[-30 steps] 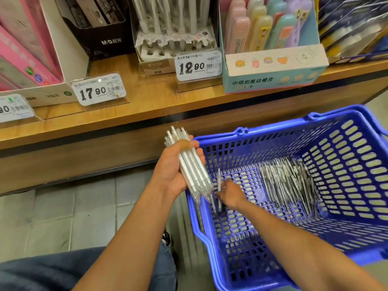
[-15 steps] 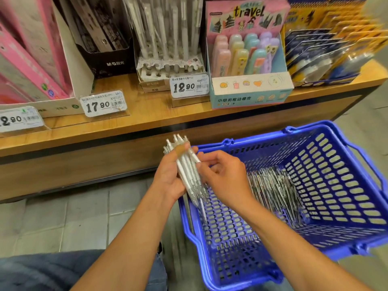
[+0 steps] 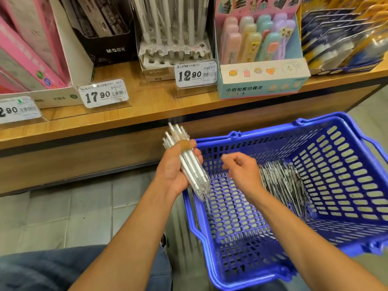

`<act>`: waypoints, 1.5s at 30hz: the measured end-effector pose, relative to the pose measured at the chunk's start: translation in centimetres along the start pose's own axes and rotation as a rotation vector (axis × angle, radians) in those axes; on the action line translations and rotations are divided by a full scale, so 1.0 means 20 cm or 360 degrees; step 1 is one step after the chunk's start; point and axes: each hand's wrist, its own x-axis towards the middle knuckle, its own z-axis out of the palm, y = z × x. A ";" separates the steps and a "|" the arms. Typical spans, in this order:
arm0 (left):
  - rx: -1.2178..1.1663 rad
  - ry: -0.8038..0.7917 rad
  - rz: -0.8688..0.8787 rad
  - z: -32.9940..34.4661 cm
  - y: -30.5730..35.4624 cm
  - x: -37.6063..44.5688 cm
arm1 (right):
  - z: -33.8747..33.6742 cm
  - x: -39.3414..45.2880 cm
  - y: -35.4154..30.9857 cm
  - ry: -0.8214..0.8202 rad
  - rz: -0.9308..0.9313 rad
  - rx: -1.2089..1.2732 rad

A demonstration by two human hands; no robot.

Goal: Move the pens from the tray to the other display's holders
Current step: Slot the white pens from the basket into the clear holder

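Your right hand point(image 3: 241, 171) is motion-blurred, so you can't tell whether its curled fingers pinch anything. It hides part of the loose pens point(image 3: 281, 185) in the basket point(image 3: 346, 164), whose right rim the frame edge cuts off.

I'm looking at a stationery shop: a wooden shelf point(image 3: 147, 114) carries cardboard display boxes of pens point(image 3: 174, 38) and pastel erasers point(image 3: 260, 59), with printed price tags point(image 3: 196, 74) reading 12.90 and 17.90, and a blue plastic shopping basket point(image 3: 346, 164) stands below.
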 end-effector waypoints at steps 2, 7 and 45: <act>-0.0018 -0.0019 0.0001 -0.02 0.00 0.00 | 0.05 0.07 0.19 -0.0200 0.0278 -0.0258; -0.0026 -0.0051 -0.0041 -0.04 0.01 0.01 | 0.26 0.12 0.55 -0.0618 0.0642 -0.0774; 0.0640 0.0087 -0.0555 0.22 0.42 -0.48 | -0.20 -0.49 -0.43 -0.0021 0.0605 0.0232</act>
